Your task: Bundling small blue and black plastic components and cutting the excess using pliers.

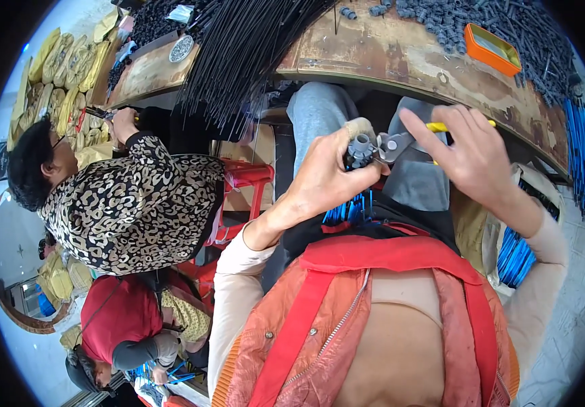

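My left hand (329,169) is closed round a grey ribbed plastic fitting (360,144), its round open end facing up. A pale covering wraps one fingertip of that hand. Blue rods (350,209) hang just below it; whether they join the fitting is hidden. My right hand (472,152) grips pliers (395,144) with yellow handles, thumb stretched along them. The metal jaws are right beside the fitting; I cannot tell whether they touch it. Both hands are above my lap, in front of the wooden table's edge.
The wooden table (367,51) carries a heap of grey fittings (482,24), an orange tray (492,51) and long black rods (238,61) overhanging its edge. Blue rods (584,156) stand at right. A person in a patterned top (136,203) sits left on a red stool (248,176); another person (123,319) works behind.
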A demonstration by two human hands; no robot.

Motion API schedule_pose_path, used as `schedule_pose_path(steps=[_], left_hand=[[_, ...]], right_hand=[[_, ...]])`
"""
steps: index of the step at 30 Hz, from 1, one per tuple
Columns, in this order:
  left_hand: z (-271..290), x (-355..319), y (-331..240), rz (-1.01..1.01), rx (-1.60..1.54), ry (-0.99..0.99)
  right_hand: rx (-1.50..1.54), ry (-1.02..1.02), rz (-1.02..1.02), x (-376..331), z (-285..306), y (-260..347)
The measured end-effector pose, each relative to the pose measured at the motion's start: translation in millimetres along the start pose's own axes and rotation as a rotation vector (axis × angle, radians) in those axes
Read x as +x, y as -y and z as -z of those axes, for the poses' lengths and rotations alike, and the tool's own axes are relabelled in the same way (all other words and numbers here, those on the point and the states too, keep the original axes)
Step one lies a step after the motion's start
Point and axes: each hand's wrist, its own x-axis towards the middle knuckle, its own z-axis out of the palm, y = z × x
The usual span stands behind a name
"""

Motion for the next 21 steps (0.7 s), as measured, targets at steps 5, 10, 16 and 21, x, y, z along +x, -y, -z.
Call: schedule_pose_path(steps=[5, 10, 16, 21], left_hand=[[-1.3, -19.1, -4.6, -0.076, 0.060, 0.091], [-12.6, -8.0, 12.0, -0.133, -0.077, 0.035], [-12.6, 0.1, 8.0, 0.033, -0.261, -0.107], [-4.0, -9.4, 11.1, 0.018, -0.258, 0.124]], right_hand=[[0.941, 0.683, -0.078, 10.8, 37.5, -10.8], [1.160, 0.882, -0.580, -3.9, 26.7, 10.4], [0.321, 0.072, -0.048, -15.4, 8.6, 5.6], [1.611, 1.023, -0.513, 7.7, 28.5, -18.9]])
